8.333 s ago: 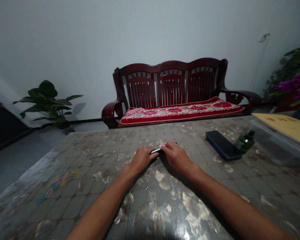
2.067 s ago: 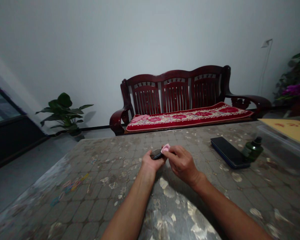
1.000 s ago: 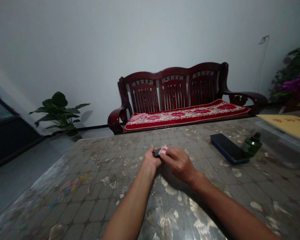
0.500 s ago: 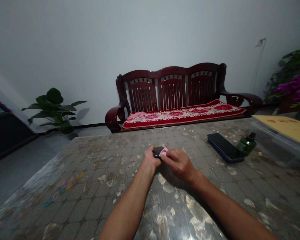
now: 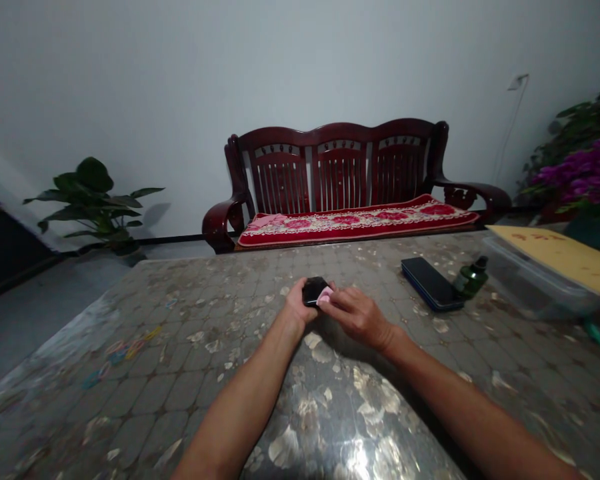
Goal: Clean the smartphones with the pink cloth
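My left hand (image 5: 299, 301) is closed around the left side of a small, dark, glossy object (image 5: 312, 291), held just above the table; its exact kind is hard to make out. Pinched in the fingers of my right hand (image 5: 355, 312) is a small pink cloth (image 5: 325, 295), which touches the right part of the dark object's face. Part of the cloth is hidden by my right fingers. To the right of my hands, a dark phone-like slab (image 5: 433, 283) lies flat, with a green bottle (image 5: 471, 278) with a black top beside it.
The patterned table (image 5: 190, 280) spreads under my arms. Several coloured loops (image 5: 125, 351) lie at the left. A clear plastic box (image 5: 525, 280) with a yellow sheet (image 5: 560, 257) on top stands at the right. Behind are a wooden bench (image 5: 340, 160) and a potted plant (image 5: 97, 200).
The dark object is tilted so that more of its glossy face shows, with the pink cloth still against it. The whole view has shifted slightly, moving the table things left and up.
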Demonstrator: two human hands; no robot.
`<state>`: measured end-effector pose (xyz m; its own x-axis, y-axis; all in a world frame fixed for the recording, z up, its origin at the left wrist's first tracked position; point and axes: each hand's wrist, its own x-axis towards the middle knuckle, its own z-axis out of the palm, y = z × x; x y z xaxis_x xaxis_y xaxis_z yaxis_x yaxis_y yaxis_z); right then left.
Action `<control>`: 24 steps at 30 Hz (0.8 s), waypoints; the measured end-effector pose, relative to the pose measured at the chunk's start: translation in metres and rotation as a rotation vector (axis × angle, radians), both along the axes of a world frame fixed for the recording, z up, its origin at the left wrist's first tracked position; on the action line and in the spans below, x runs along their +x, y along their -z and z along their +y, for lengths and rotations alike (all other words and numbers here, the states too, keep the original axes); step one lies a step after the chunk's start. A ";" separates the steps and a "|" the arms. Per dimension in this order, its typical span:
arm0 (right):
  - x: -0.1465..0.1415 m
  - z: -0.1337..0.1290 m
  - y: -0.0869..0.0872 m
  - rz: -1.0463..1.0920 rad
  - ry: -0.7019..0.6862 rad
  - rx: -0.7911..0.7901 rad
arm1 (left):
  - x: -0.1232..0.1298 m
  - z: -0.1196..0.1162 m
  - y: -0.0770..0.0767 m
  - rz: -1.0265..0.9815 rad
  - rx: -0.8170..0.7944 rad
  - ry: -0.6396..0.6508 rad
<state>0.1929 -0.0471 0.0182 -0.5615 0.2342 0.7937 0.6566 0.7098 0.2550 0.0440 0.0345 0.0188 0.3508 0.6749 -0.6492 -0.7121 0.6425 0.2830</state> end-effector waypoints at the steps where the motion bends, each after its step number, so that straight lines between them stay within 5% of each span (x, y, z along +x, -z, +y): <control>1: 0.001 -0.003 0.002 0.021 0.003 0.004 | 0.001 -0.002 0.000 -0.007 0.012 0.014; 10: 0.005 -0.014 0.012 0.056 -0.062 -0.016 | 0.002 -0.019 0.000 -0.118 0.115 0.161; 24: 0.003 -0.010 0.023 0.086 -0.061 -0.018 | 0.003 -0.018 0.008 -0.252 0.159 0.188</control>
<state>0.1963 -0.0575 -0.0051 -0.5048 0.2163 0.8357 0.6307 0.7534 0.1859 0.0466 0.0164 0.0111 0.6144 0.6690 -0.4182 -0.6455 0.7310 0.2211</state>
